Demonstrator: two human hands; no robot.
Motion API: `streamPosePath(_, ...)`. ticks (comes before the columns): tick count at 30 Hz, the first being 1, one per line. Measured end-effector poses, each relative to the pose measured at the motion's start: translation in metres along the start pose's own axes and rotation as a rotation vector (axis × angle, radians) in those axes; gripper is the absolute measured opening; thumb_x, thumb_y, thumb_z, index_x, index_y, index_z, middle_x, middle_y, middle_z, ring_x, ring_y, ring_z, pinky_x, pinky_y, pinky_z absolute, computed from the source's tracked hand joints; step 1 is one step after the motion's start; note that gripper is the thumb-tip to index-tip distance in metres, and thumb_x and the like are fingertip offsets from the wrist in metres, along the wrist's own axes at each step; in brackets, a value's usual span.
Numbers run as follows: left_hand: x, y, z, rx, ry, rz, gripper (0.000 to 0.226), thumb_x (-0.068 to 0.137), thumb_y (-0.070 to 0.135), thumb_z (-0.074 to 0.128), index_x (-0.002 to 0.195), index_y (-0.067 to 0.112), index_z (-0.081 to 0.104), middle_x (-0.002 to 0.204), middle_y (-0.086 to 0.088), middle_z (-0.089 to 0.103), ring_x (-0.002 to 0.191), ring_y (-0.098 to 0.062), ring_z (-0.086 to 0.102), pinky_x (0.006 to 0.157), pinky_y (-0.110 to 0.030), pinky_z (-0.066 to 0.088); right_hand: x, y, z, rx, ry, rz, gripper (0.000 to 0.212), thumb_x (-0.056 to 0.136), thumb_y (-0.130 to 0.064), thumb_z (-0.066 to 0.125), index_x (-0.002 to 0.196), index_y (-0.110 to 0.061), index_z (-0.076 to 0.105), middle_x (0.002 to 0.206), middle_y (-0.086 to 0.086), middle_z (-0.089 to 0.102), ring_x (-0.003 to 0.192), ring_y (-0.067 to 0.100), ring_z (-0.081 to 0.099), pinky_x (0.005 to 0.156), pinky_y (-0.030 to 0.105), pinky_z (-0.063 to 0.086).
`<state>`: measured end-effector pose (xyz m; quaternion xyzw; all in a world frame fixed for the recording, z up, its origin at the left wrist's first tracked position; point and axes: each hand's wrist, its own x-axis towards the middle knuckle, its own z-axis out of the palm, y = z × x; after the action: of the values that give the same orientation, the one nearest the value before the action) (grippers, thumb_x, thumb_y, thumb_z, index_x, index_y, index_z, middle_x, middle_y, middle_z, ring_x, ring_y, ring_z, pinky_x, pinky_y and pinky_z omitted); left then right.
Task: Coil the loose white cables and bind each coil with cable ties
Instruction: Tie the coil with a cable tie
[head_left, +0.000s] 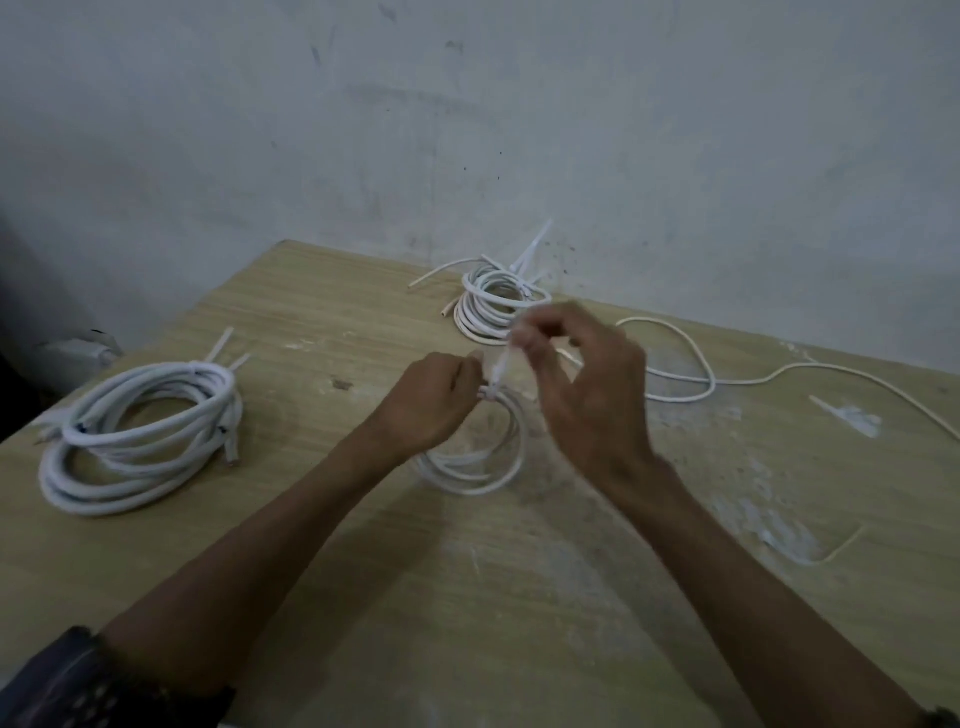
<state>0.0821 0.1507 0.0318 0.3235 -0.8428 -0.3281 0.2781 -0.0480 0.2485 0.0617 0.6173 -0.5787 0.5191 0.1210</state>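
Note:
A small coil of thin white cable (480, 467) hangs over the middle of the wooden table (322, 322). My left hand (431, 400) grips the coil at its top, where a white cable tie (500, 370) wraps it. My right hand (582, 374) pinches the tie's free tail between thumb and fingertips, just above the coil. A thick white coil (140, 436) with tie tails sticking up lies at the left. Another tied coil (493, 306) lies at the back, near the wall. A loose white cable (727, 382) snakes across the right side of the table.
A spare cable tie (844, 413) lies on a pale smear at the right. A short thin offcut (844, 545) lies further forward on the right. A grey wall (467, 130) stands behind the table. The table's left edge runs diagonally.

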Motion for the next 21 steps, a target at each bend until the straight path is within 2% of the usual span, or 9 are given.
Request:
streamPosePath(1, -0.003, 0.007, 0.005, 0.057, 0.004, 0.071, 0.053, 0.108, 0.025, 0.035, 0.06, 0.009, 0.051, 0.05, 0.005, 0.041, 0.045, -0.012, 0.039, 0.051, -0.031, 0.021, 0.013, 0.01, -0.003, 0.081, 0.034, 0.138, 0.006, 0.094, -0.019, 0.067, 0.091, -0.017, 0.071, 0.085, -0.005, 0.073, 0.08, 0.006, 0.067, 0.075, 0.027, 0.049)
streamPosePath(4, -0.01, 0.02, 0.014, 0.026, -0.01, 0.169, 0.052, 0.108, 0.027, 0.035, 0.058, 0.018, 0.045, 0.049, 0.005, 0.043, 0.043, -0.008, 0.04, 0.048, -0.025, 0.026, 0.026, 0.043, 0.003, 0.247, 0.009, 0.465, 0.012, 0.095, -0.016, 0.066, 0.084, -0.013, 0.07, 0.075, 0.004, 0.073, 0.068, 0.012, 0.069, 0.066, 0.031, 0.056)
streamPosePath(7, -0.012, 0.024, 0.016, -0.189, -0.103, -0.007, 0.054, 0.107, 0.039, 0.033, 0.061, 0.015, 0.046, 0.047, 0.006, 0.042, 0.037, -0.005, 0.034, 0.047, -0.027, 0.028, 0.015, 0.052, 0.016, 0.354, -0.168, 0.736, 0.018, 0.098, -0.012, 0.061, 0.083, -0.009, 0.07, 0.076, 0.006, 0.073, 0.062, 0.007, 0.069, 0.061, 0.022, 0.054)
streamPosePath(10, -0.01, 0.021, 0.014, -0.424, -0.137, -0.198, 0.059, 0.104, 0.052, 0.033, 0.061, 0.014, 0.047, 0.044, 0.008, 0.036, 0.035, -0.008, 0.028, 0.042, -0.021, 0.024, 0.019, 0.046, 0.012, 0.437, -0.205, 0.849, 0.029, 0.105, -0.023, 0.049, 0.095, -0.006, 0.07, 0.089, 0.014, 0.075, 0.077, 0.023, 0.073, 0.074, 0.04, 0.059)
streamPosePath(13, -0.009, 0.014, 0.011, -0.405, -0.081, -0.133, 0.05, 0.103, 0.049, 0.04, 0.069, 0.014, 0.05, 0.054, -0.001, 0.037, 0.04, -0.011, 0.03, 0.046, -0.023, 0.024, 0.024, 0.029, -0.004, 0.27, -0.353, 0.668, 0.039, 0.104, -0.047, 0.039, 0.095, -0.024, 0.069, 0.085, 0.002, 0.077, 0.083, 0.018, 0.074, 0.077, 0.038, 0.059)
streamPosePath(16, -0.007, 0.011, 0.009, -0.583, -0.021, -0.16, 0.045, 0.105, 0.033, 0.043, 0.063, 0.018, 0.046, 0.051, 0.004, 0.032, 0.041, -0.01, 0.024, 0.047, -0.023, 0.018, 0.002, 0.007, 0.0, -0.25, -0.622, 0.309, 0.045, 0.106, -0.05, 0.029, 0.087, -0.027, 0.064, 0.082, -0.001, 0.075, 0.081, 0.019, 0.071, 0.076, 0.037, 0.054)
streamPosePath(18, -0.004, 0.01, 0.008, -0.734, 0.014, -0.188, 0.047, 0.105, 0.032, 0.044, 0.06, 0.018, 0.044, 0.049, 0.005, 0.025, 0.041, -0.01, 0.018, 0.047, -0.022, 0.014, -0.012, 0.004, 0.011, -0.485, -0.532, 0.146, 0.047, 0.106, -0.05, 0.022, 0.101, -0.022, 0.059, 0.086, 0.003, 0.071, 0.08, 0.028, 0.066, 0.068, 0.038, 0.047)
streamPosePath(19, -0.003, 0.009, 0.008, -0.783, 0.016, -0.192, 0.049, 0.106, 0.033, 0.044, 0.059, 0.018, 0.046, 0.049, 0.004, 0.023, 0.042, -0.009, 0.017, 0.046, -0.022, 0.013, -0.015, 0.006, 0.015, -0.438, -0.468, 0.12, 0.048, 0.106, -0.05, 0.021, 0.103, -0.02, 0.06, 0.082, 0.002, 0.069, 0.076, 0.028, 0.065, 0.065, 0.038, 0.045)
streamPosePath(21, -0.001, 0.011, 0.008, -0.847, -0.016, -0.209, 0.051, 0.106, 0.034, 0.042, 0.061, 0.013, 0.052, 0.05, 0.003, 0.02, 0.042, -0.009, 0.014, 0.045, -0.019, 0.013, -0.015, 0.015, 0.018, 0.01, -0.358, 0.247, 0.05, 0.105, -0.047, 0.024, 0.087, -0.023, 0.064, 0.059, -0.004, 0.061, 0.057, 0.018, 0.06, 0.058, 0.036, 0.046)
